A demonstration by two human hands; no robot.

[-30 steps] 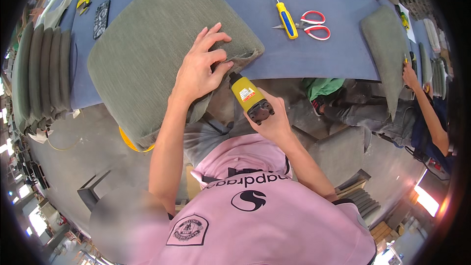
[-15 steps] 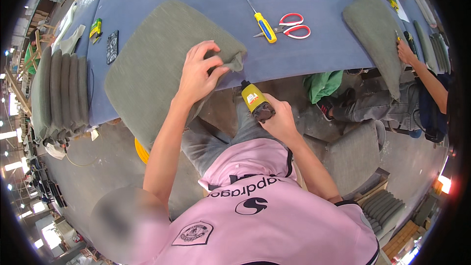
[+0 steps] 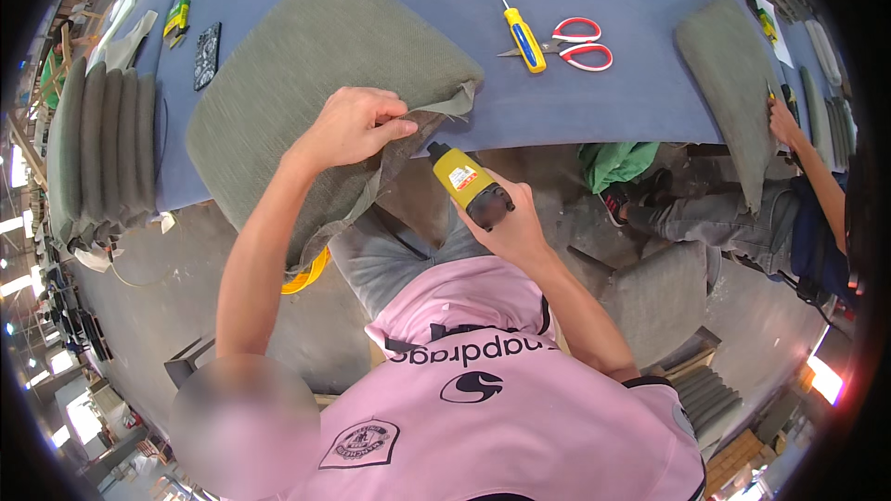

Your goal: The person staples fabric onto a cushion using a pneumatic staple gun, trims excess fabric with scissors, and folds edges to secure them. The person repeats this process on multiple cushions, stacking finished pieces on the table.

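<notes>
A grey-green upholstered cushion lies on the blue table, its near side overhanging the edge with a loose fabric flap. My left hand is closed on the cushion's fabric edge, thumb and fingers pinched together close to the near right corner. In my right hand is a yellow-and-black staple gun, gripped around its body. Its black nose points up and left toward the flap, slightly apart from it. The lower part of the grip is hidden by my fingers.
Scissors and a yellow-blue screwdriver lie beyond the cushion. A phone and a small green-yellow box sit left. Stacked cushions stand far left. At right, a co-worker's hand touches another cushion.
My left hand has moved down and left along the fabric edge, and the cushion's near edge has lifted, showing more of the flap. The staple gun has shifted slightly left, nearer the flap.
</notes>
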